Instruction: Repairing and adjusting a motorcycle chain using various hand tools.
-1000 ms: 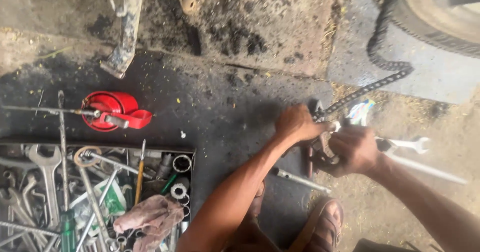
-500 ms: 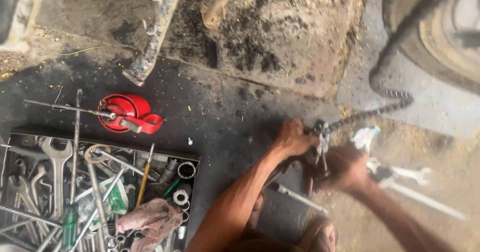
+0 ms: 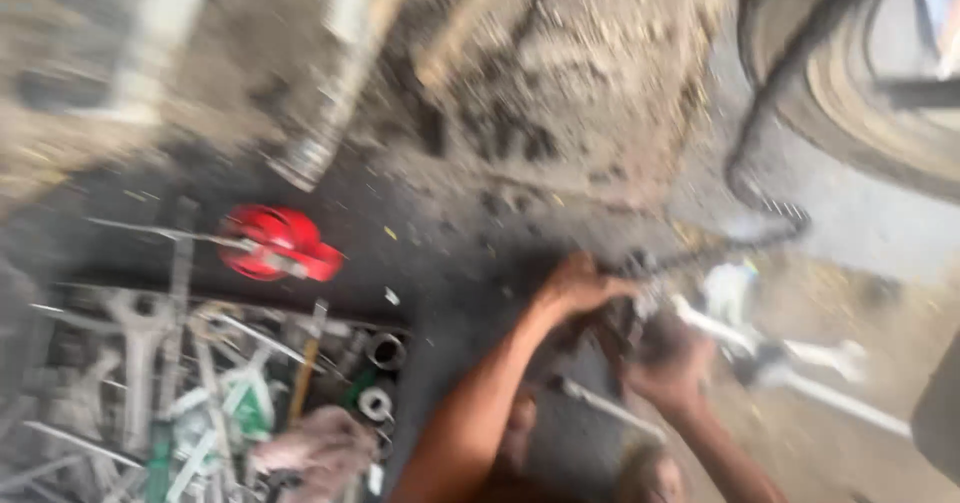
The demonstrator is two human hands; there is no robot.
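The picture is blurred by head motion. My left hand (image 3: pixel 575 288) grips the near end of a black drive chain (image 3: pixel 770 218) that runs up to a wheel (image 3: pixel 880 93) at the top right. Just right of it and lower, my right hand (image 3: pixel 670 363) is closed on a small dark tool (image 3: pixel 640 313) at the same chain end. Both hands meet over the oily ground. A silver wrench (image 3: pixel 800 353) lies right of the hands.
A tray (image 3: pixel 200 393) of spanners, screwdrivers and sockets lies at the lower left, with a pinkish rag (image 3: pixel 310 453) on it. A red oil can (image 3: pixel 275 243) stands above the tray. A metal bar (image 3: pixel 320 143) slants down from the top. My foot (image 3: pixel 650 478) is below the hands.
The view has shifted, so everything sits lower and further right, and it is now blurred. Both hands stay together on the chain end.
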